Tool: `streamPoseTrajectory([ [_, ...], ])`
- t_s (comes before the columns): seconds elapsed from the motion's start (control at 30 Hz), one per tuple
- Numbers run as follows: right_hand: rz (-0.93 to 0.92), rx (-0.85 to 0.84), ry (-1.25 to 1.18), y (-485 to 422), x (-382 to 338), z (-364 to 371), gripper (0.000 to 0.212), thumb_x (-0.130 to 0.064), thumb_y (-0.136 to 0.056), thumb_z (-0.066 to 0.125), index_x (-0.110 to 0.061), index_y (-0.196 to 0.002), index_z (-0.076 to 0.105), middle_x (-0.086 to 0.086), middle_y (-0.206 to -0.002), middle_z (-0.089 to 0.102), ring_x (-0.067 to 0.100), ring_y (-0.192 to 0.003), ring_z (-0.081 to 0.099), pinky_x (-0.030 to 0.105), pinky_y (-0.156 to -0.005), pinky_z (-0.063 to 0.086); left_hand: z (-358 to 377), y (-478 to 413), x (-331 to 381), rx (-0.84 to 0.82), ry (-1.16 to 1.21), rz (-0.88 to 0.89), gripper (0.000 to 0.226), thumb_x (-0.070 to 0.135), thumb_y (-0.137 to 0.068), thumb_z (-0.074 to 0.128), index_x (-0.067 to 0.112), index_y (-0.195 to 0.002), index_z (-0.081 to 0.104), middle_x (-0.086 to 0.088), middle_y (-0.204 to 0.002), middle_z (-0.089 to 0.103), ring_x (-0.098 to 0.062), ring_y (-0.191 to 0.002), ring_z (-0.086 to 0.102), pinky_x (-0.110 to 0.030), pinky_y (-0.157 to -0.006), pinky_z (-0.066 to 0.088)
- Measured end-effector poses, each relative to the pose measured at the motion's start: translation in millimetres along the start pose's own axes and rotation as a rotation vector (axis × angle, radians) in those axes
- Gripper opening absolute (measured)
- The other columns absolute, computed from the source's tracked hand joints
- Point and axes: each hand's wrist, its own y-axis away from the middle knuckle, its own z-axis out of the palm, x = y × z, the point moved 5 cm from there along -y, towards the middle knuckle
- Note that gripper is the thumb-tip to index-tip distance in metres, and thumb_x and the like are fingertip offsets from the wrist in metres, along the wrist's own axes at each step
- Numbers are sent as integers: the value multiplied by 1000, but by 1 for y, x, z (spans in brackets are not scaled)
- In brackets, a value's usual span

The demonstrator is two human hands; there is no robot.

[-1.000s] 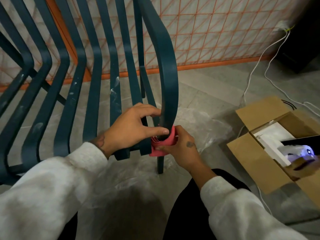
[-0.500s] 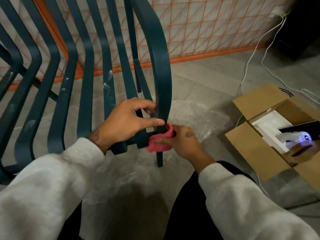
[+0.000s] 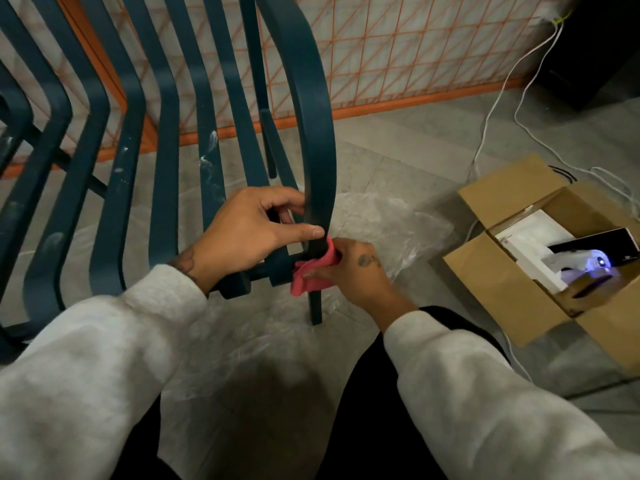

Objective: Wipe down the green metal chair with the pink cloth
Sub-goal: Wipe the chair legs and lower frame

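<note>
Through the head camera I saw the chair (image 3: pixel 166 150) filling the left of the view. It stood on the floor (image 3: pixel 398 157), its dark green slats running up and away from me. Pale smears (image 3: pixel 211 157) marked several slats. My left grip (image 3: pixel 249 233), in a light grey sleeve (image 3: pixel 104 358), was curled round the chair's broad right-hand bar (image 3: pixel 311 116). The fingers hooked behind the bar and the thumb lay across its front face.

Just below that thumb the cloth (image 3: pixel 311 277) was bunched against the same bar, near where a cross rail met the leg. My right grip (image 3: pixel 353 271) pinched the cloth and pressed it to the bar from the right. A loose corner of the cloth hung down to the left.

The leg's foot stood on a clear plastic sheet (image 3: pixel 388 216) spread over the floor. Behind the chair, an orange wire panel (image 3: pixel 398 46) ran along the floor's far edge. To the right, well apart from the chair, an open box (image 3: pixel 502 282) sat on the floor. It held white items and a small device (image 3: pixel 568 271) glowing blue-violet. White cables (image 3: pixel 495 109) trailed over the floor from the far right corner toward the box.
</note>
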Motion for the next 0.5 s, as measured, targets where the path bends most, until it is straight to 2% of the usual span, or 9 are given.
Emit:
streamPoseTrajectory([
  [0.1,-52,35,-83,1,2,-7,48,-35,-70,89,-16,-111,73,-4,-92,73,8,-81,68,16,-71,53,0,1,1,-3,-5,-8,42,43,-69,83,25,-107,73,8,-81,70,-14,-74,67,-47,-78,58],
  [0.2,27,-39,-13,0,0,0,51,-34,-73,87,-16,-117,68,-7,-96,69,1,-78,62,10,-67,47,0,2,3,11,-20,-3,45,44,-69,81,23,-108,73,5,-83,70,-11,-68,64,-41,-72,58],
  [0.33,156,-175,205,-6,2,14,48,-44,-80,79,-21,-117,62,-3,-91,58,13,-85,52,23,-80,42,-1,2,5,32,-32,23,42,40,-73,81,24,-111,74,10,-94,73,-9,-55,50,-32,-56,50],
  [0.43,224,-238,271,-14,10,31,59,-54,-75,79,-18,-118,60,-6,-80,56,10,-70,49,24,-79,44,-2,2,5,21,-50,43,42,41,-73,79,25,-111,73,11,-103,73,-6,-51,48,-24,-54,46],
  [0.5,265,-241,266,-20,21,41,65,-55,-74,80,-15,-122,59,-5,-78,55,10,-71,50,25,-80,46,-2,2,5,17,-73,51,44,43,-72,78,24,-111,73,11,-104,73,-4,-51,51,-17,-55,44],
])
